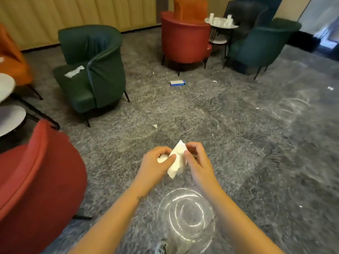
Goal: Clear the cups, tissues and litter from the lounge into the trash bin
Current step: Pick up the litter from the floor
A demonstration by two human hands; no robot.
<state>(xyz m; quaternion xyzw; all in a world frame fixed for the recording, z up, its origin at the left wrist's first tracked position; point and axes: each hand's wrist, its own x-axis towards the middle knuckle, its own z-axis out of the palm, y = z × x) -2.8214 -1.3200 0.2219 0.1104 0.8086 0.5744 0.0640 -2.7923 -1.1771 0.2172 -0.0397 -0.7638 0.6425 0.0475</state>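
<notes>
While my left hand (156,163) and right hand (197,159) both pinch the white tissue (177,162), I judge a loose corner could tear off onto the carpet (238,143).

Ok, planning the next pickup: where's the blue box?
In the head view, the blue box lies on the carpet, mid-frame, just short of the far red armchair.
</notes>
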